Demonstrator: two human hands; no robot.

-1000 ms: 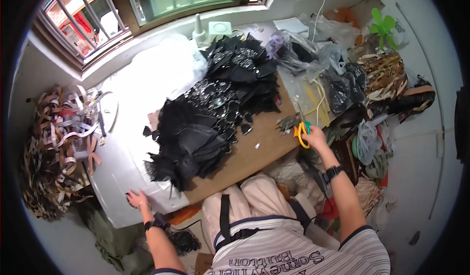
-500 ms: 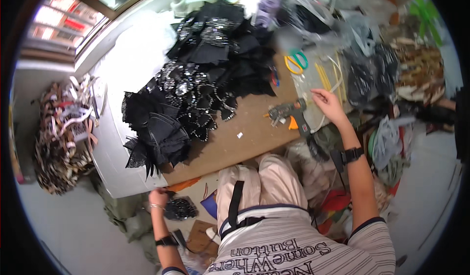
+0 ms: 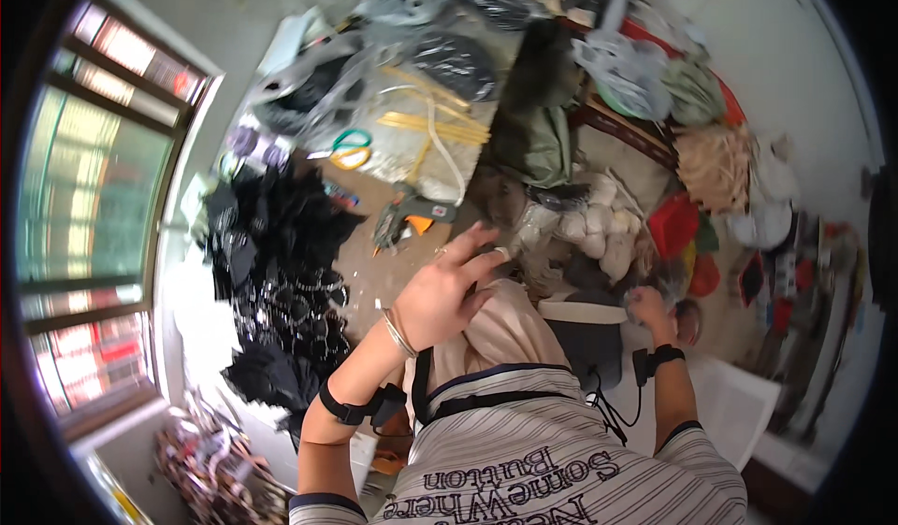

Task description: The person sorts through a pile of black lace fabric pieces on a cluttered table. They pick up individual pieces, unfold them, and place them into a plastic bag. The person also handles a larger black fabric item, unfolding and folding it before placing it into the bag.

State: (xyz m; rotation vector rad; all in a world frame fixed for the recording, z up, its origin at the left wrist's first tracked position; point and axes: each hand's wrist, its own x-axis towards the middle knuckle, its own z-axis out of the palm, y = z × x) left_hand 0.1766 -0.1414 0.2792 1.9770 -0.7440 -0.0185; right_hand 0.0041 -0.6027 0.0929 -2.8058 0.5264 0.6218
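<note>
My left hand is raised over my lap, fingers bent and apart. A bangle circles its wrist, and I make out nothing held in it. Just beyond it on the brown board lies a glue gun with an orange trigger. To its left spreads a pile of black fabric pieces with shiny beaded trim. My right hand is low at my right side, beside a dark grey object with a cream edge. Its fingers look curled but are small and blurred, so any grip is hidden.
Scissors with yellow and green handles and several yellow sticks lie behind the glue gun. Plastic bags crowd the far end. Red cloth and bundled goods fill the right side. A tangle of straps sits at lower left.
The view has turned right. My left hand has come up from the table's near-left corner to above my lap. My right hand has left the glue gun's side and dropped to my right.
</note>
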